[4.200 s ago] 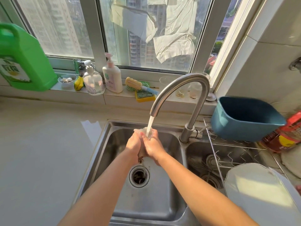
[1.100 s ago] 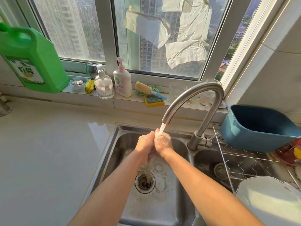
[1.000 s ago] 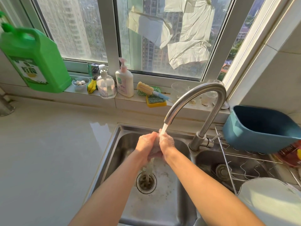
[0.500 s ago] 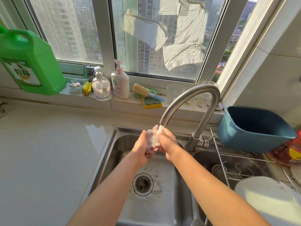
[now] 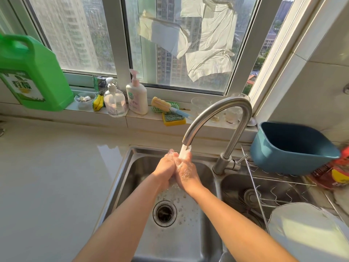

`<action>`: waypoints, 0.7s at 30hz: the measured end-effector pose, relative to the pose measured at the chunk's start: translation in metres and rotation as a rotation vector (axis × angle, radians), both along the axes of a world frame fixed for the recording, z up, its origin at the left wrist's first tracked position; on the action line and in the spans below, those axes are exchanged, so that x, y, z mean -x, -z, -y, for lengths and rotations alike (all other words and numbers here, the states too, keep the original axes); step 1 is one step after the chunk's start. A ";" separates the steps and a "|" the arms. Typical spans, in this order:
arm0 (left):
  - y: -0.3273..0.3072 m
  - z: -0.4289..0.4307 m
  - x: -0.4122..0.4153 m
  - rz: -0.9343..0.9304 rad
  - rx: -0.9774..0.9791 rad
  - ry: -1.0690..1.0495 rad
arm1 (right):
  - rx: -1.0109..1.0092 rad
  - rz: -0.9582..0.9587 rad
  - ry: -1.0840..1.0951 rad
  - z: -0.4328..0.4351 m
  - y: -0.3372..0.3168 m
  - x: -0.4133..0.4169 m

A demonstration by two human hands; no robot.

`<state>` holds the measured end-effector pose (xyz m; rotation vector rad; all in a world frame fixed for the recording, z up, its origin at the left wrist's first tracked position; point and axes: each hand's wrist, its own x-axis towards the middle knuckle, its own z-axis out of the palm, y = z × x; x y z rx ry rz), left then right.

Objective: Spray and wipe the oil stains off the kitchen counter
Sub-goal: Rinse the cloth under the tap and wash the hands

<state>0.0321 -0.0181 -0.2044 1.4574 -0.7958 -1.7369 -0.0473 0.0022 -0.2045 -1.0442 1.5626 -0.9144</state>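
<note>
Steel faucet [image 5: 232, 102] is pouring water onto the left hand [image 5: 164, 168] and right hand [image 5: 186, 173], pressing together beneath its spout, wet and foamy; whether they are clutching anything, I cannot tell; the kitchen counter [image 5: 47, 186] is lying left of the faucet.

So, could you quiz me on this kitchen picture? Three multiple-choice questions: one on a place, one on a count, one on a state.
1. Where does the sponge lie? A in the rack; B on the sill; C in the tub.
2. How many pump bottles stand on the sill? A one; B two; C four.
3. The tap is: A running; B off; C removed.

Answers:
1. B, it lies on the ledge under the window.
2. B, a clear bottle and a white bottle.
3. A, water streams onto the right hand.
</note>
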 end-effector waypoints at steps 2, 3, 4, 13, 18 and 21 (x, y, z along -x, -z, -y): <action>-0.002 -0.001 -0.002 0.073 0.033 0.022 | 0.025 -0.119 -0.034 0.004 -0.001 -0.001; -0.004 -0.004 -0.004 0.108 0.041 0.020 | 0.039 -0.184 -0.049 0.006 0.000 -0.004; -0.005 -0.004 -0.005 0.114 0.045 0.007 | 0.043 -0.225 -0.065 0.008 0.000 -0.006; -0.015 -0.008 -0.014 0.632 0.406 0.162 | -0.355 0.196 0.048 0.004 -0.012 -0.011; -0.018 -0.015 -0.020 0.697 0.500 0.271 | -0.513 0.301 0.039 0.003 -0.016 -0.003; -0.008 -0.012 -0.026 0.723 0.552 0.311 | -0.455 0.404 0.011 0.001 -0.015 0.002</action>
